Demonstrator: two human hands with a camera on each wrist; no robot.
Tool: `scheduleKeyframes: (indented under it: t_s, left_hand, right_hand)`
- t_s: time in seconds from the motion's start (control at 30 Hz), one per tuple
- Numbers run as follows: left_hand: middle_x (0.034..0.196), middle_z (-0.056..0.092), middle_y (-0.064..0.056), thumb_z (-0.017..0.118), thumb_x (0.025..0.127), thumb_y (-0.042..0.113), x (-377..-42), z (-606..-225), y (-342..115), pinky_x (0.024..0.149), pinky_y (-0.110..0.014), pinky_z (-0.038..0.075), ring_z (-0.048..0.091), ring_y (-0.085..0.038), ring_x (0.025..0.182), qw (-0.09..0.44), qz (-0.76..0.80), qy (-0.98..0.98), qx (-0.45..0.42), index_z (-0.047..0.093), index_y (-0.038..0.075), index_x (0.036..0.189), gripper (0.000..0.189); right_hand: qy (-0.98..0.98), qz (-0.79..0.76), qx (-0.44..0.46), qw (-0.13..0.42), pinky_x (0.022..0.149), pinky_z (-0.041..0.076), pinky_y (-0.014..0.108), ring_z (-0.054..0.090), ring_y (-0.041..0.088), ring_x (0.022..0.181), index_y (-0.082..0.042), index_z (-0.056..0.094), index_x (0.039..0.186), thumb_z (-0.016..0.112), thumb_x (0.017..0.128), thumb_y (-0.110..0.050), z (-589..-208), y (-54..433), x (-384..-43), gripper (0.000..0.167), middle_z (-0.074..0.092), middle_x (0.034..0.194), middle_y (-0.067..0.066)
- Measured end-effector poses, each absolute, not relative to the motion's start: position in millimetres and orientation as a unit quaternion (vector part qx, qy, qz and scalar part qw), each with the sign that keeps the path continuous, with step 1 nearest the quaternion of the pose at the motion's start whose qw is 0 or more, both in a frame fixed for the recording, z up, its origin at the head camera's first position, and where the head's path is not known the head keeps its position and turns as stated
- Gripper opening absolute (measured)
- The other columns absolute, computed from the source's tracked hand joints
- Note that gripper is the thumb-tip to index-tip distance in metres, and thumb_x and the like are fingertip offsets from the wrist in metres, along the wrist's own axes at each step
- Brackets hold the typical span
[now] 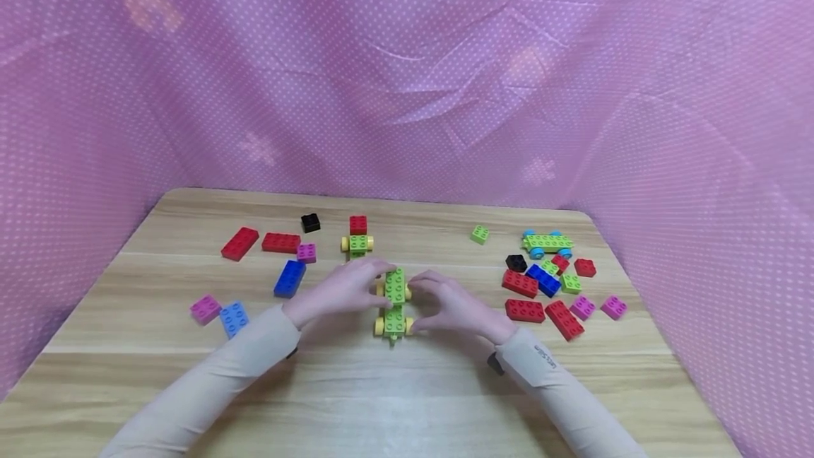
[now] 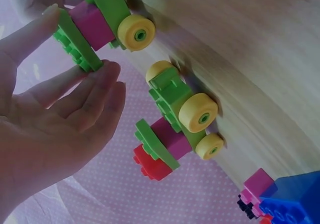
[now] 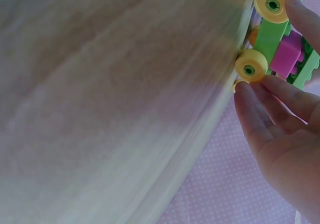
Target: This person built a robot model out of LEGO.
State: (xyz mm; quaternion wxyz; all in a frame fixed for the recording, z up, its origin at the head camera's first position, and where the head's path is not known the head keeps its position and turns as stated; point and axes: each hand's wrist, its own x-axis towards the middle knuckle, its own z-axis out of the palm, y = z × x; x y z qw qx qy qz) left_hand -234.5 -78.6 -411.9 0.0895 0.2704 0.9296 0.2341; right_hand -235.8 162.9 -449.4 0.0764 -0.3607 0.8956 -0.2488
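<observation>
Mid-table stands a green toy car base (image 1: pixel 394 322) with yellow wheels. On it sits a magenta brick (image 2: pixel 93 25), topped by a light green brick (image 1: pixel 396 287). My left hand (image 1: pixel 346 292) pinches this top brick by its ends, between thumb and fingers. From the other side my right hand (image 1: pixel 458 308) holds the car base, its thumb at one yellow wheel (image 3: pixel 271 3) and its fingertips at another. Just behind is a second green car (image 1: pixel 358 243) with yellow wheels, carrying a magenta brick, a green brick and a red brick (image 1: pixel 358 225).
Loose bricks lie to the left, among them a dark blue brick (image 1: pixel 290 278) and a light blue brick (image 1: pixel 234 319). A cluster on the right includes red bricks (image 1: pixel 525 310) and a green car base with blue wheels (image 1: pixel 548 243). Pink dotted cloth (image 1: pixel 407 90) surrounds the table.
</observation>
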Motion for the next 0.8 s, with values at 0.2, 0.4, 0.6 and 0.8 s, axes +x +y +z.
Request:
scheduleKeyframes:
  t_s: [0.2,0.4,0.6,0.8]
  left_hand:
    - [0.141,0.058,-0.013,0.081,0.081,0.033,-235.5,-409.4,-75.7,0.113,-0.053,0.043,0.053,-0.031,0.132,0.087,0.22,0.933,0.271,0.056,0.007,0.138,0.066]
    - [0.143,0.057,-0.013,0.081,0.081,0.033,-234.8,-410.1,-73.9,0.114,-0.055,0.042,0.051,-0.032,0.134,0.095,0.219,0.935,0.263,0.056,0.01,0.138,0.066]
    - [0.143,0.056,-0.013,0.082,0.08,0.032,-233.0,-410.5,-72.2,0.114,-0.056,0.041,0.05,-0.032,0.135,0.092,0.223,0.936,0.257,0.056,0.009,0.138,0.067]
    - [0.143,0.057,-0.011,0.082,0.08,0.035,-234.1,-413.9,-70.0,0.114,-0.054,0.042,0.051,-0.031,0.135,0.086,0.225,0.94,0.243,0.056,0.011,0.138,0.068]
  right_hand:
    - [0.895,-0.248,-0.364,0.075,0.113,0.047,0.037,0.057,0.02,0.129,-0.01,0.055,0.138,0.085,0.076,-0.038,-448.1,161.8,-234.7,0.075,0.06,0.138,0.005]
    - [0.894,-0.251,-0.364,0.081,0.113,0.047,0.038,0.056,0.021,0.129,-0.008,0.054,0.138,0.085,0.076,-0.037,-448.2,160.4,-234.7,0.075,0.059,0.139,0.007]
    - [0.896,-0.246,-0.361,0.081,0.112,0.047,0.037,0.057,0.02,0.129,-0.009,0.055,0.138,0.085,0.076,-0.038,-448.1,160.8,-234.2,0.075,0.059,0.139,0.006]
    - [0.894,-0.25,-0.362,0.082,0.112,0.048,0.038,0.057,0.022,0.128,-0.007,0.055,0.138,0.085,0.076,-0.036,-445.3,160.7,-232.8,0.074,0.059,0.138,0.007]
